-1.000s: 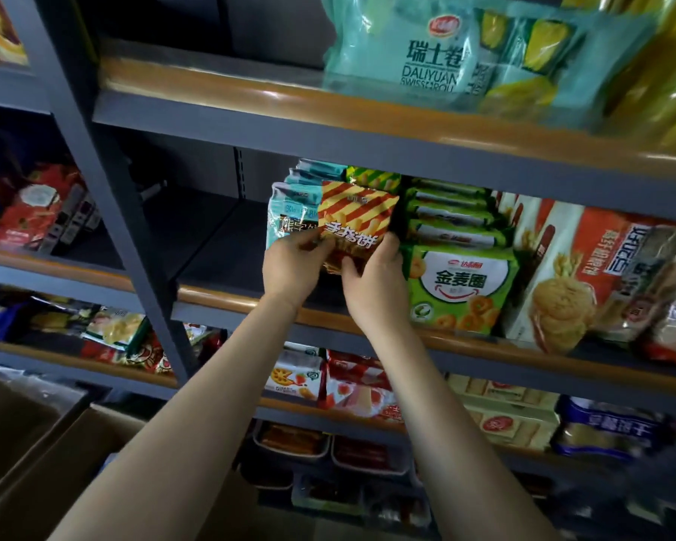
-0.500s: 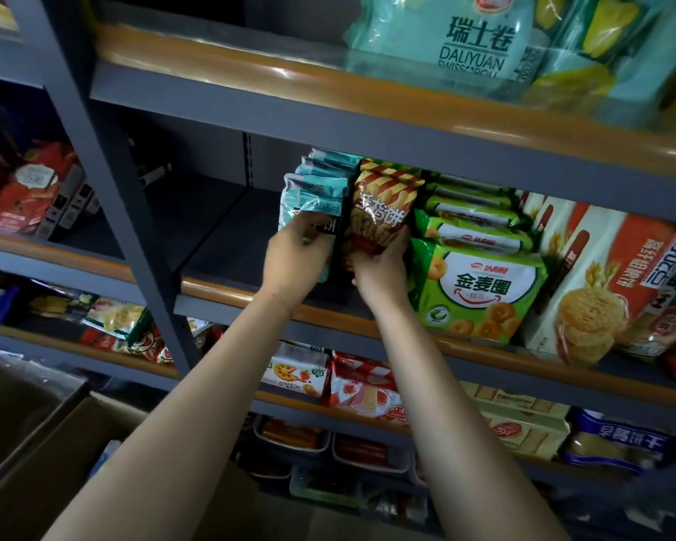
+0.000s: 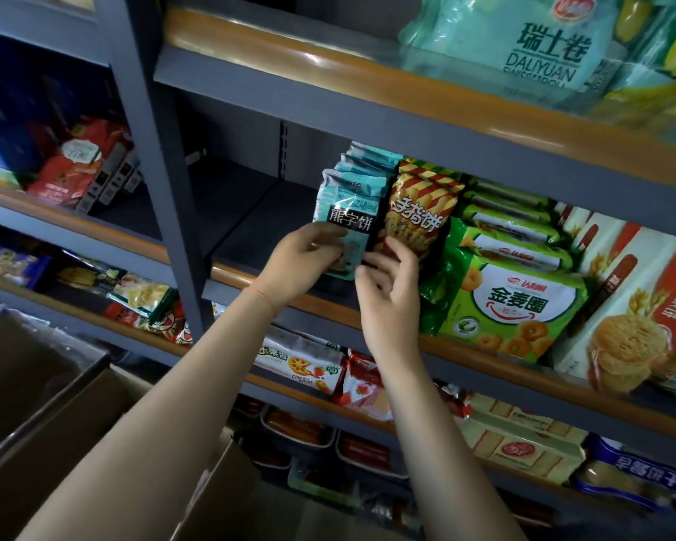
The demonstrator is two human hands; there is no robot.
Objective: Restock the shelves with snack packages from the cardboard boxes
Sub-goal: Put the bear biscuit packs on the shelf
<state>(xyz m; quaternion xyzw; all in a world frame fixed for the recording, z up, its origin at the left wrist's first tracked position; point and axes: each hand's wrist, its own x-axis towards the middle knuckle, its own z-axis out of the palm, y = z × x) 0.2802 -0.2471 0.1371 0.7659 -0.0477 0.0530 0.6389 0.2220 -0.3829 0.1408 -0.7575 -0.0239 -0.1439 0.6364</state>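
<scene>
The striped orange snack bag (image 3: 418, 212) stands upright on the middle shelf (image 3: 250, 273), its long axis vertical, pressed between the teal bag (image 3: 348, 212) on its left and the green packs (image 3: 500, 290) on its right. The right hand (image 3: 391, 290) is just below and in front of it — the fingertips touch its lower edge, the fingers loosely bent, not closed around it. The left hand (image 3: 301, 263) holds the bottom of the teal bag, thumb and fingers pinching it. So the orange bag lies up and slightly back from the right hand, which is the nearer one. I judge the bag is almost seated — a small push backward should finish it. Open cardboard boxes (image 3: 55, 423) wait low on the left.
</scene>
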